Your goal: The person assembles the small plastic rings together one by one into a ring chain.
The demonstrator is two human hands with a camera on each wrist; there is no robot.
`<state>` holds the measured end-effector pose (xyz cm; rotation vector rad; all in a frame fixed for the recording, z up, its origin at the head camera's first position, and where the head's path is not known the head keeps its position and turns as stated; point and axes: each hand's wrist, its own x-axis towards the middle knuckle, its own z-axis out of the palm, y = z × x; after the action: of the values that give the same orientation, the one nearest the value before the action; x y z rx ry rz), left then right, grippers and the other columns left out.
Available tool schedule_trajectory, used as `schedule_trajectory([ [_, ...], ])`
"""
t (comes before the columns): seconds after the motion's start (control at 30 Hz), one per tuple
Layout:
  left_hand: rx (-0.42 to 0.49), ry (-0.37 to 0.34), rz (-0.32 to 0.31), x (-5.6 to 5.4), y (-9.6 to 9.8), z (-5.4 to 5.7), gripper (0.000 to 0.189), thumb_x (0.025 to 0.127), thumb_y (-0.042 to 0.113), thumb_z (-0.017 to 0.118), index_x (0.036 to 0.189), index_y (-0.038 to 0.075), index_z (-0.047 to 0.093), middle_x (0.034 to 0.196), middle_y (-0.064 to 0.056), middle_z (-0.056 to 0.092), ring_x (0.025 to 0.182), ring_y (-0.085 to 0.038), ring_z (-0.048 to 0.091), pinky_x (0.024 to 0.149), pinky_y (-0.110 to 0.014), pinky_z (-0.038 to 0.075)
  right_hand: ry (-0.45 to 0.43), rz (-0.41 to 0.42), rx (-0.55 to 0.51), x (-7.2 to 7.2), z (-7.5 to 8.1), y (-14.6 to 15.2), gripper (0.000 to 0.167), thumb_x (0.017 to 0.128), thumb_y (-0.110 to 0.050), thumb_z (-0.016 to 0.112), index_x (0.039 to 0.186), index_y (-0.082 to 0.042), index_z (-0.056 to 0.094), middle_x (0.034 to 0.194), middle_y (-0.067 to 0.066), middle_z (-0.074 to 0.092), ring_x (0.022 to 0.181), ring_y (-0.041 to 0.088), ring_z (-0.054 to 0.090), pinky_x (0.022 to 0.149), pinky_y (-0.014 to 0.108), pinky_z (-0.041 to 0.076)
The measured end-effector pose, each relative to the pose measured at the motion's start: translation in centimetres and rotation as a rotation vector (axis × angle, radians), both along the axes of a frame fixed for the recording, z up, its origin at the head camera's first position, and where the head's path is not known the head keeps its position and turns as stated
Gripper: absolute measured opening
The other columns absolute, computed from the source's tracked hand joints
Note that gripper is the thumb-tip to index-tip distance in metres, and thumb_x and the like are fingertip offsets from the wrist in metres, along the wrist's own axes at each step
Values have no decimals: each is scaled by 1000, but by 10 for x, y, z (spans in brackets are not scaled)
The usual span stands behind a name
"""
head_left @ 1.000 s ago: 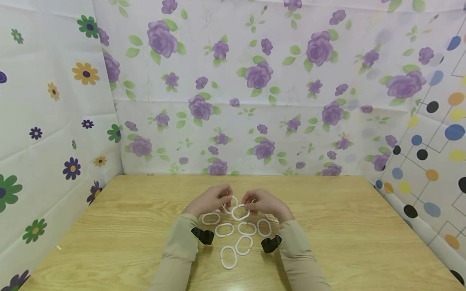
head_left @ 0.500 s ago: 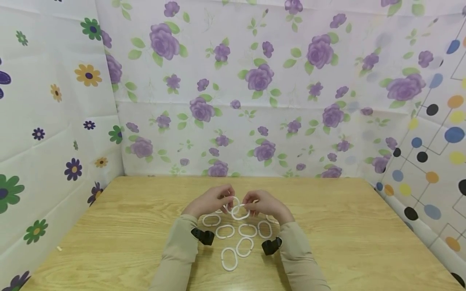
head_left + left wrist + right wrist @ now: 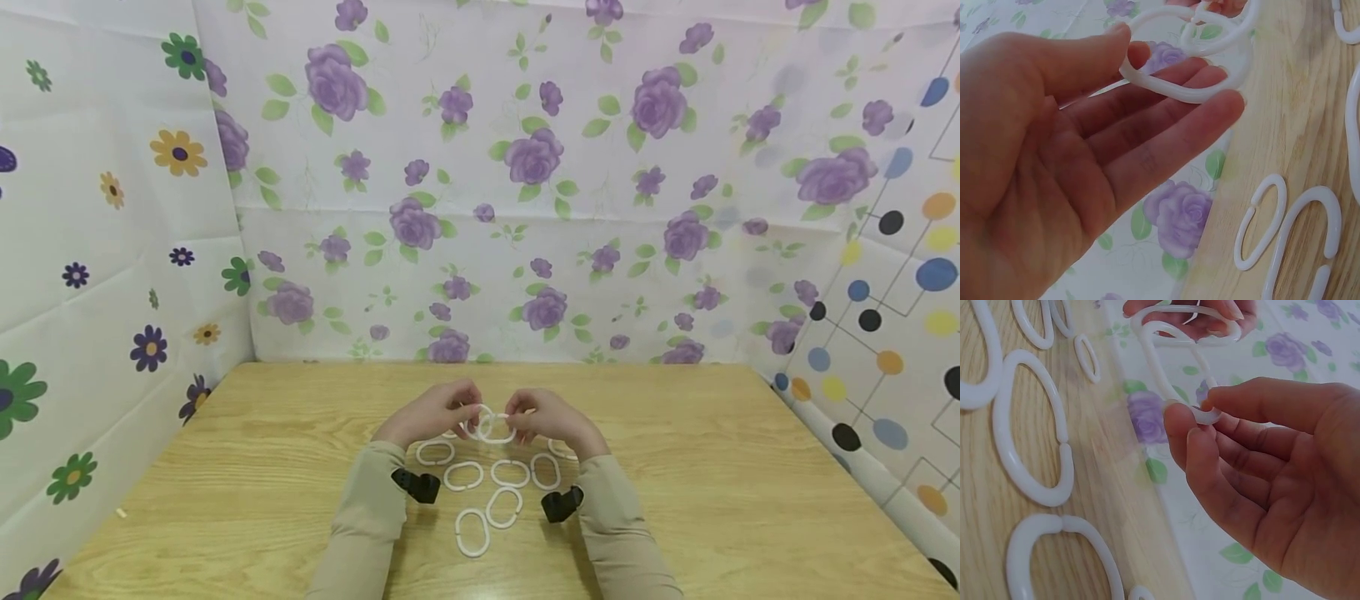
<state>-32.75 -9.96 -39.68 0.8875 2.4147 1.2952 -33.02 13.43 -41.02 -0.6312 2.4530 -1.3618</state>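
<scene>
My left hand (image 3: 437, 414) pinches a white oval plastic link (image 3: 1179, 92) between thumb and index finger. The other fingers stretch out beneath that link in the left wrist view. Opposite it, my right hand (image 3: 553, 417) holds a second white link (image 3: 1155, 365) by one end, between thumb and fingertips. Both links are raised over the table, and their inner ends cross each other between the hands. Each loose link shows a small gap in its outline, such as the near link (image 3: 999, 425) lying on the wood in the right wrist view.
Several more white links lie scattered on the wooden table (image 3: 300, 467) below and between the forearms, among them a link (image 3: 457, 533) nearest the body. Black wrist cameras sit on both sleeves. Patterned cloths hang behind and at both sides; a small pale scrap (image 3: 122, 512) lies far left.
My right hand has shifted slightly right, and its link has risen and levelled out, still crossing the left hand's link. The left hand has barely moved.
</scene>
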Motion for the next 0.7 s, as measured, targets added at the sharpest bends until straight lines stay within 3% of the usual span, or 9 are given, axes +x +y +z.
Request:
schedule_trajectory([
  [0.33,-46,-33,-4,0,0,-1,29,105,25,42,99,2,58,91,-18,63,87,-31,66,78,-41,57,-29,-18,-26,0,2,1,12,96,-11,54,95,1,56,91,15,62,73,20,69,73,44,58],
  [0.7,-115,-3,-1,0,1,0,30,104,25,46,91,2,60,86,-14,62,87,-31,66,79,-39,57,1,-24,-71,-1,4,3,11,94,-9,53,94,2,55,89,13,62,74,18,69,69,34,58],
])
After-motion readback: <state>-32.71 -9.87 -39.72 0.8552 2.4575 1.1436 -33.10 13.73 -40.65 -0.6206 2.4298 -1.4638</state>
